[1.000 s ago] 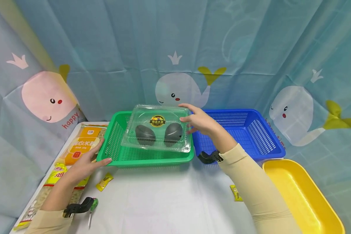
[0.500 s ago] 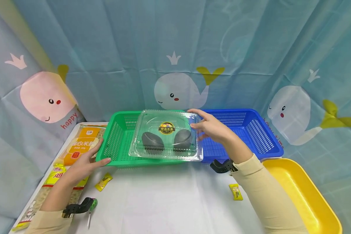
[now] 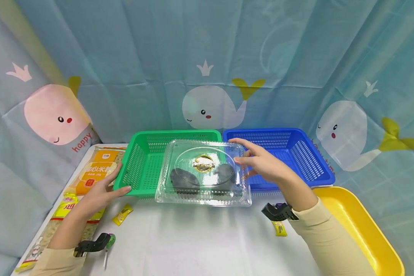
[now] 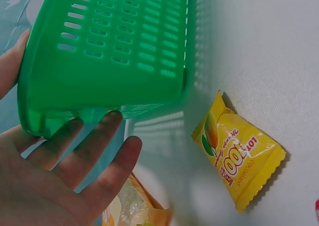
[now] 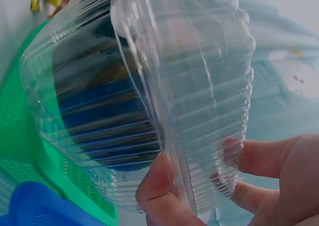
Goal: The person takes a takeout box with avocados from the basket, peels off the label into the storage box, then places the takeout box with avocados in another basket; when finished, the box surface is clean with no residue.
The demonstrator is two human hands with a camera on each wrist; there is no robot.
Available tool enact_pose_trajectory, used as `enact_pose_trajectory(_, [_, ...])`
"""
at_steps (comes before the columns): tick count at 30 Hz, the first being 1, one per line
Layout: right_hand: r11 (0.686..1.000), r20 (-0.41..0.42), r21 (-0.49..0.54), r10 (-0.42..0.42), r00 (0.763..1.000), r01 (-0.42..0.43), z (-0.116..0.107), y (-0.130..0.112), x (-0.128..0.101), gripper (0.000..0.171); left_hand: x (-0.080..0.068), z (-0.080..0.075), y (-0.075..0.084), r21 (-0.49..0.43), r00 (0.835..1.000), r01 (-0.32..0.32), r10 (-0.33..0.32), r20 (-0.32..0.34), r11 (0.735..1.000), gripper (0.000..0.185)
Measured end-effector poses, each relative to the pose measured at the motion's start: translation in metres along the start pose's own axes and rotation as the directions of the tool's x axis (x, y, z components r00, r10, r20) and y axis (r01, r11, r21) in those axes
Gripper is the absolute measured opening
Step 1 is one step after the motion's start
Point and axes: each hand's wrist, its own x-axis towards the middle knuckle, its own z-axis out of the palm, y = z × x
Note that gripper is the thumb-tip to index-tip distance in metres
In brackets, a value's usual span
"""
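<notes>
My right hand point(image 3: 263, 163) grips the right side of a clear plastic fruit box point(image 3: 201, 194) with a round black-and-gold label. Two dark oval objects point(image 3: 184, 178) show blurrily inside. In the right wrist view, thumb and fingers pinch the ribbed box point(image 5: 199, 96) across its rim. The box is raised and tilted, overlapping the front rim of the green basket point(image 3: 138, 188). My left hand point(image 3: 101, 191) touches that basket's front left corner, its thumb on the front and the other fingers straight along the end, as the left wrist view shows.
A blue basket point(image 3: 307, 161) stands right of the green one, a yellow tray point(image 3: 358, 230) nearer. Snack bags point(image 3: 98, 168) lie at left. A mango candy point(image 3: 122, 214), a lollipop point(image 3: 110, 241) and another yellow packet point(image 3: 279, 229) lie on the white table.
My right hand has brought the clear box up out of the green basket, rightward and toward me, past the front rim. The left hand has stayed at the basket's corner.
</notes>
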Motion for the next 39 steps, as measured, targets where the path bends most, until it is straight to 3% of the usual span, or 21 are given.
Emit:
enact_pose_trajectory(7, [0.999, -0.003, -0.035, -0.003, 1.000, 0.003, 0.005, 0.009, -0.023, 0.056, 0.002, 0.000, 0.002, -0.010, 1.000, 0.029, -0.029, 0.004, 1.000, 0.095])
enact_pose_trajectory(26, [0.999, 0.067, 0.021, 0.037, 0.997, -0.038, 0.035, 0.061, -0.075, 0.061, 0.002, 0.001, -0.002, 0.005, 0.999, 0.018, -0.018, -0.028, 1.000, 0.094])
enact_pose_trajectory(39, [0.992, 0.001, 0.070, 0.106, 0.994, -0.105, 0.041, 0.106, -0.082, 0.062, 0.004, 0.002, -0.002, -0.015, 1.000, 0.001, -0.002, -0.030, 1.000, 0.092])
